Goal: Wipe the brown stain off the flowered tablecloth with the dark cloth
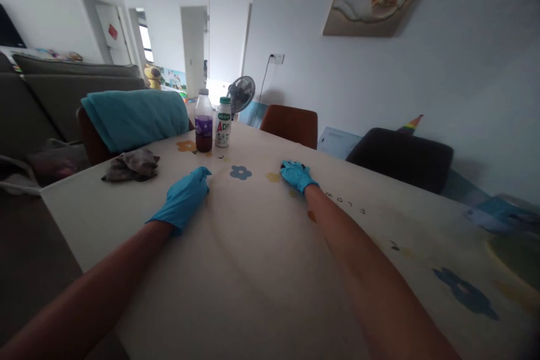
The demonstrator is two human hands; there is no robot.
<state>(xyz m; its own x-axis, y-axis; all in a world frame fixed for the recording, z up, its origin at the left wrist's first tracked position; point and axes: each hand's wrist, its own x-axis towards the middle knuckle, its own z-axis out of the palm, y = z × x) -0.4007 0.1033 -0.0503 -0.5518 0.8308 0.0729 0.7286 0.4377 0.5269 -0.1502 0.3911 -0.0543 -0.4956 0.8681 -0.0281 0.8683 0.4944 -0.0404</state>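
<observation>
While both gloved hands, left hand [182, 198] and right hand [296, 174], lie flat, fingers together, the soft tablecloth [253, 259] looks light, easily gathered at edges.

I see both my left hand [184, 198] and right hand [296, 175] in bright blue gloves, on a cream tablecloth [253, 259] printed with blue, orange and yellow flowers. One clear bottle [203, 120] holds dark purple liquid; the white bottle [223, 122] has a green cap and red-green lettering. A grey-brown rag [131, 165] lies near a teal towel [135, 117].
</observation>
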